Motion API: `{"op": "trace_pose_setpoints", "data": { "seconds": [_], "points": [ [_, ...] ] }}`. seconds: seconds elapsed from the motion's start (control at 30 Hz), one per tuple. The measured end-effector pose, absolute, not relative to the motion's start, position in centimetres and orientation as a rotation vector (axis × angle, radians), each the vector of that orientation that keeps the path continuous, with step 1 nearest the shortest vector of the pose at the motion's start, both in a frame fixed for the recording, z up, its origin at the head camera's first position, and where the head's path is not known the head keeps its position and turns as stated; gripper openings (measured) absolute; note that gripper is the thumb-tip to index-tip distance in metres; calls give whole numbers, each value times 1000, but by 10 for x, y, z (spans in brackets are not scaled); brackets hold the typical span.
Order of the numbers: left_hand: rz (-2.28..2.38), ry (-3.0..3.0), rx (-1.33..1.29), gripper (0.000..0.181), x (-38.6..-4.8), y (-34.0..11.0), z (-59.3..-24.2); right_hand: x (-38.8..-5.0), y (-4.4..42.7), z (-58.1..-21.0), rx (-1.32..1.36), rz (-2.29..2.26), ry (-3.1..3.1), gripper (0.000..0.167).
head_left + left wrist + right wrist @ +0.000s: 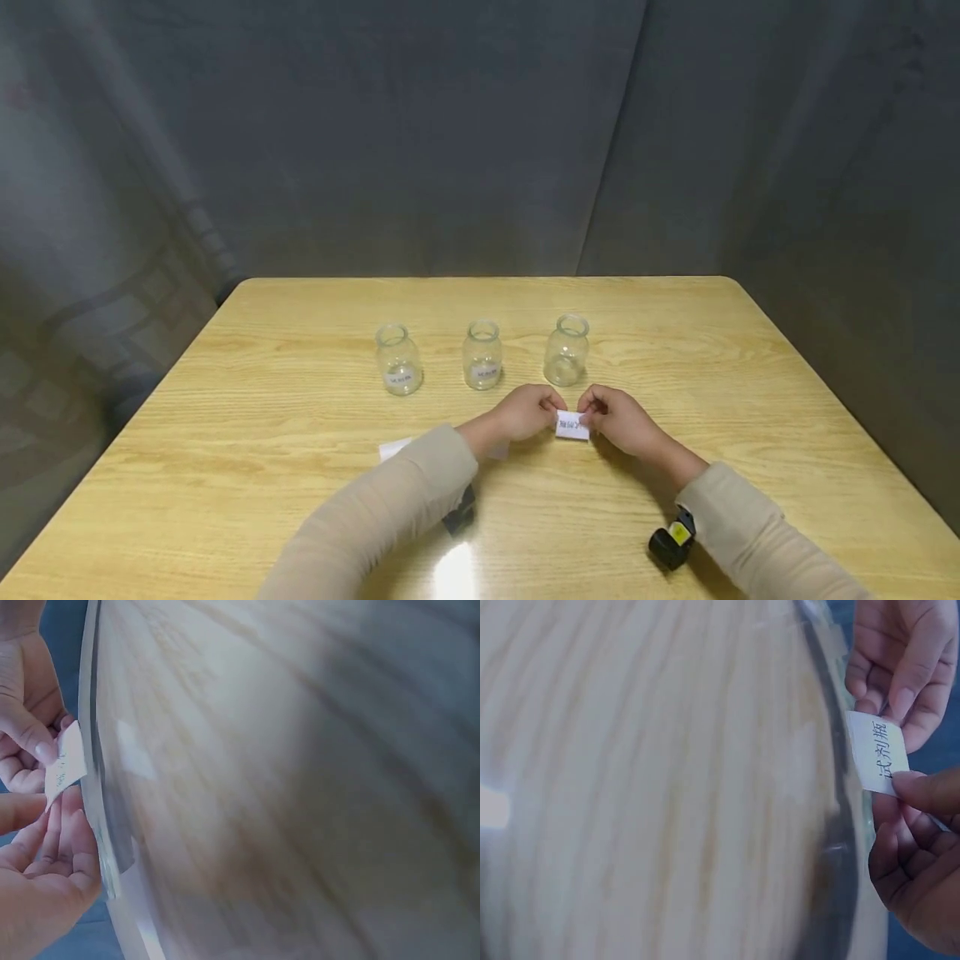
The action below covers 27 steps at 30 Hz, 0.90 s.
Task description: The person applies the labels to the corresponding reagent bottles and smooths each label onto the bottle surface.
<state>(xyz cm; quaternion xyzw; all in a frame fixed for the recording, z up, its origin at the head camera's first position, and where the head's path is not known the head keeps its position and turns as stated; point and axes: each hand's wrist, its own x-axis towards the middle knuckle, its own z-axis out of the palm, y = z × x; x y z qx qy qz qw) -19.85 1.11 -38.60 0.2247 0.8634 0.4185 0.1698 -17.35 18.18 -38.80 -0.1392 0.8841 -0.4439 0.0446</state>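
Both hands pinch a small white label (573, 426) with dark handwriting, just in front of the rightmost glass jar (566, 354). The left hand (528, 412) grips its left edge and the right hand (619, 421) its right edge. In the left wrist view the label (66, 765) stretches between the left hand (52, 877) and the right hand (30, 712). Its writing shows plainly in the right wrist view, on the label (879, 752) between the right hand (922, 855) and the left hand (907, 667). No label shows on the rightmost jar.
Two more glass jars, the left one (398, 362) and the middle one (482, 358), bear white labels low down. White paper (393, 448) and a dark object (460, 512) lie partly behind the left arm. A black object with a yellow patch (672, 540) is by the right sleeve.
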Motion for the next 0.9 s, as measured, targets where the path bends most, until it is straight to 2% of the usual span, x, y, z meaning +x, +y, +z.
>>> {"op": "trace_pose_setpoints", "data": {
  "seconds": [0.3, 0.63, 0.9],
  "points": [
    [1347, 2424, 598, 8, -204, 6, -385, -174, 174, -381, -363, -1514, 2697, 6],
    [1719, 2227, 457, 8, -203, 0, -373, -172, 166, -373, -163, -1836, 2526, 23],
    [1872, 2143, 405, 10, -200, -2, -371, -171, 155, -368, -172, -1853, 2578, 17]
  ]
}}
